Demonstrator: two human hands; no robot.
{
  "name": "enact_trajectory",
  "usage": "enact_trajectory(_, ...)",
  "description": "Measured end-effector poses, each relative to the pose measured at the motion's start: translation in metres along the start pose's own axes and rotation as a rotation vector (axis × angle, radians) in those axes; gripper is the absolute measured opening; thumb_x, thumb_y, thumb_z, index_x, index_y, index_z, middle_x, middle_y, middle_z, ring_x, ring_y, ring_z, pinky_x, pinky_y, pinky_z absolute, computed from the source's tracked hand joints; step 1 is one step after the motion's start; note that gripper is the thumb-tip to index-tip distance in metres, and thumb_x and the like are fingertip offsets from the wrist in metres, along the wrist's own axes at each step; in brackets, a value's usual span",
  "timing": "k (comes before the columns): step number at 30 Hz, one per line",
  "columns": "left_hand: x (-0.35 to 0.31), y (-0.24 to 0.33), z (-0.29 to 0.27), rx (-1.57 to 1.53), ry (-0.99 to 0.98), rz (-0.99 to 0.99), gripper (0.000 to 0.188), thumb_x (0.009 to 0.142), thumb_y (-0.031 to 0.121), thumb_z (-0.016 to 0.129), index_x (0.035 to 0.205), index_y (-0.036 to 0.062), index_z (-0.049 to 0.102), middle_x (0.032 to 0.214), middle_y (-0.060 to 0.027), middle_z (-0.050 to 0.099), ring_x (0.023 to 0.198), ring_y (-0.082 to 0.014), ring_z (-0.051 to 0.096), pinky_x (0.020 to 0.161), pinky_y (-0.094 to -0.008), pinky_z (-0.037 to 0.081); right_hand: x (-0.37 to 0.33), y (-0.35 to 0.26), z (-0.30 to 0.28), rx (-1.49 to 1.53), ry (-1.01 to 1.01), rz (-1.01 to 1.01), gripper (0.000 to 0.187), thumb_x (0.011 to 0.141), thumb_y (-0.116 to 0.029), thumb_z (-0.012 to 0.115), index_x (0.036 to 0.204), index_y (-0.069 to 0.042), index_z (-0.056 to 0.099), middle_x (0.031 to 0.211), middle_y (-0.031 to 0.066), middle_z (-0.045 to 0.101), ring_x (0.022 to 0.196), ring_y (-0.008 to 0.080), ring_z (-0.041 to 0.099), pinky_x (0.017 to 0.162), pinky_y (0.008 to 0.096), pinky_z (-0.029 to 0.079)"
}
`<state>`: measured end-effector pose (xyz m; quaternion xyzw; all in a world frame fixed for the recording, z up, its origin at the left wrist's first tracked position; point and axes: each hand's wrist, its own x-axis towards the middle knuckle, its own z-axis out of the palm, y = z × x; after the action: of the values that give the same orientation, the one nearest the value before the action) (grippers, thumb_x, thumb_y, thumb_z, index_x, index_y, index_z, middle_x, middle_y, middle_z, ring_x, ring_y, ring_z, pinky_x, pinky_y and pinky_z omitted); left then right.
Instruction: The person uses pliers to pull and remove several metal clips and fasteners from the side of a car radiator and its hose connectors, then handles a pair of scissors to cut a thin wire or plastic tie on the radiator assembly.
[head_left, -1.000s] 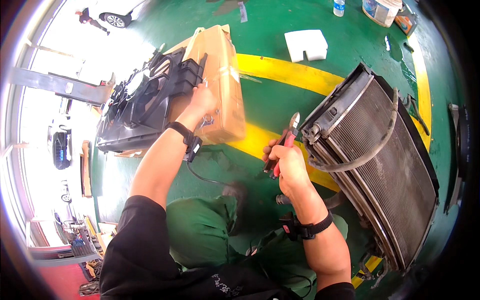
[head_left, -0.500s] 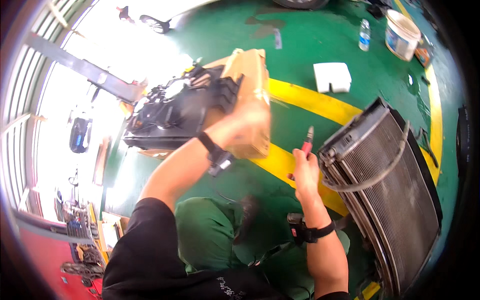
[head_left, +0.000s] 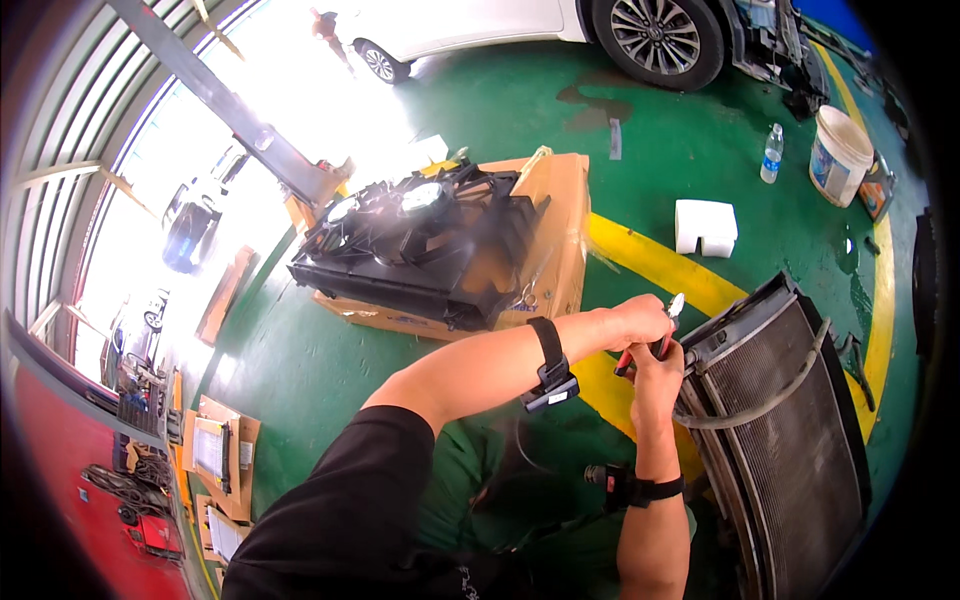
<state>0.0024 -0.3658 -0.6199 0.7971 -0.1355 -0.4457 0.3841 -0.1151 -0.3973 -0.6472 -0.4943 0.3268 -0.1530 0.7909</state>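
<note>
At three o'clock, pliers [head_left: 677,304] are clasped by the right hand [head_left: 656,382], the left hand [head_left: 642,319] being unreadable, the hose [head_left: 740,418] left across the radiator [head_left: 785,465].

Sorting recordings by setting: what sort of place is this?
Probably a car repair workshop: a partly stripped white car, a loose radiator, and a black fan assembly on a cardboard box.

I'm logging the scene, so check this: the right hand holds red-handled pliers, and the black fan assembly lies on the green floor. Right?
Not quite: the black fan assembly lies on a cardboard box, not the green floor, as the head view shows. The right hand holds red-handled pliers.
</note>
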Motion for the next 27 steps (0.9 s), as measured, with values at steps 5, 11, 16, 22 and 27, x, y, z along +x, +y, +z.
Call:
enact_trajectory(5, -0.001, 0.008, -0.008, -0.370, -0.119, -0.040, 0.016, 0.096, 0.016, 0.057, 0.095, 0.0029, 0.067, 0.092, -0.0095, 0.066, 0.080, -0.0216, 0.061, 0.067, -0.0411, 0.048, 0.014, -0.002, -0.027, 0.516, -0.321, 0.207, 0.021, 0.093, -0.021, 0.066, 0.106, -0.005, 0.058, 0.086, 0.0034, 0.064, 0.069, 0.0118, 0.062, 0.057, 0.0260, 0.050)
enact_trajectory(11, -0.011, 0.019, 0.002, -0.393, -0.325, 0.060, 0.020, 0.098, 0.020, 0.055, 0.102, 0.0034, 0.066, 0.097, -0.0070, 0.067, 0.087, -0.0158, 0.062, 0.072, -0.0297, 0.048, 0.005, -0.017, -0.049, 0.701, -0.513, 0.282, 0.024, 0.092, -0.022, 0.060, 0.113, -0.012, 0.062, 0.102, 0.0063, 0.069, 0.087, 0.0212, 0.067, 0.069, 0.0391, 0.054)
enact_trajectory(16, -0.009, 0.010, 0.017, -0.536, -0.331, 0.075, 0.019, 0.100, 0.013, 0.054, 0.108, -0.0030, 0.060, 0.101, -0.0104, 0.067, 0.087, -0.0183, 0.064, 0.077, -0.0313, 0.052, 0.001, -0.015, -0.049, 0.642, -0.428, 0.281, 0.028, 0.085, -0.008, 0.058, 0.113, -0.007, 0.059, 0.099, 0.0072, 0.068, 0.088, 0.0258, 0.067, 0.076, 0.0409, 0.056)
enact_trajectory(22, -0.020, -0.003, 0.025, -0.384, -0.234, 0.040, 0.026, 0.097, 0.026, 0.060, 0.097, 0.0012, 0.064, 0.088, -0.0069, 0.062, 0.077, -0.0161, 0.058, 0.069, -0.0320, 0.048, 0.001, 0.008, -0.057, 0.458, -0.290, 0.248, 0.022, 0.080, -0.001, 0.055, 0.102, -0.004, 0.061, 0.085, 0.0063, 0.065, 0.073, 0.0199, 0.064, 0.060, 0.0299, 0.049)
enact_trajectory(27, -0.014, -0.004, 0.033, -0.121, -0.255, 0.167, 0.019, 0.090, 0.024, 0.064, 0.091, 0.0043, 0.063, 0.080, -0.0035, 0.061, 0.071, -0.0136, 0.056, 0.062, -0.0317, 0.046, 0.004, 0.008, -0.045, 0.117, -0.131, 0.154, 0.019, 0.084, -0.009, 0.055, 0.103, -0.009, 0.059, 0.077, 0.0038, 0.061, 0.062, 0.0140, 0.058, 0.053, 0.0275, 0.043)
